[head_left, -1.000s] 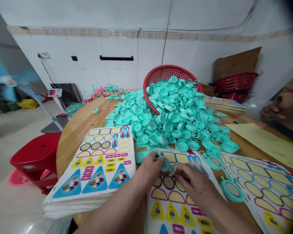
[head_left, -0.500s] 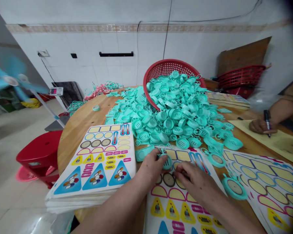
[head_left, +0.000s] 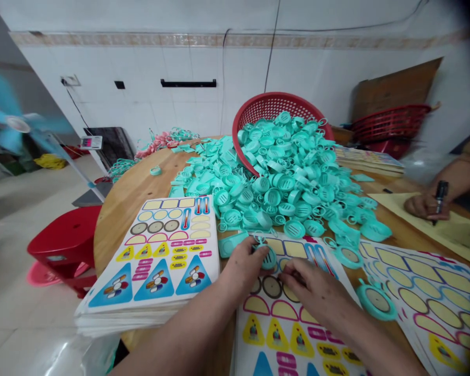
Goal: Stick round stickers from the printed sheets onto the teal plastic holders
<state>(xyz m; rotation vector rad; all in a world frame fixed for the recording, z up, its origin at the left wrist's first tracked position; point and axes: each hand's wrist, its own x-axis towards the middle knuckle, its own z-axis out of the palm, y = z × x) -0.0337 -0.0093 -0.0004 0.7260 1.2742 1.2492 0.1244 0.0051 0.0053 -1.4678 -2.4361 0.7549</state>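
Observation:
In the head view, my left hand [head_left: 243, 263] grips a teal round plastic case [head_left: 268, 258] with slots and a small ring, holding it just over a sticker sheet [head_left: 272, 334]. Close to its right is my right hand [head_left: 313, 282], fingers pinched together over the sheet's row of brown-ringed circles. Whatever sits between those fingertips is hidden. Two teal pieces with round stickers, one case [head_left: 350, 256] and another case [head_left: 376, 302], lie right of the sheet. Behind my hands spreads a large heap of teal plastic parts [head_left: 285, 183].
A tipped red basket [head_left: 241, 117] spills into the heap. Sticker sheets are stacked at left [head_left: 156, 282] and spread at right [head_left: 426, 292]. Another person's hand [head_left: 426, 205] holds a black marker [head_left: 441, 196] over yellow paper [head_left: 460, 237]. A red stool [head_left: 65, 230] and a fan [head_left: 19, 124] stand left.
Both my hands keep nearly the same pose and place. The other person's hand with the marker has moved slightly to the right over the yellow paper. The view has shifted slightly.

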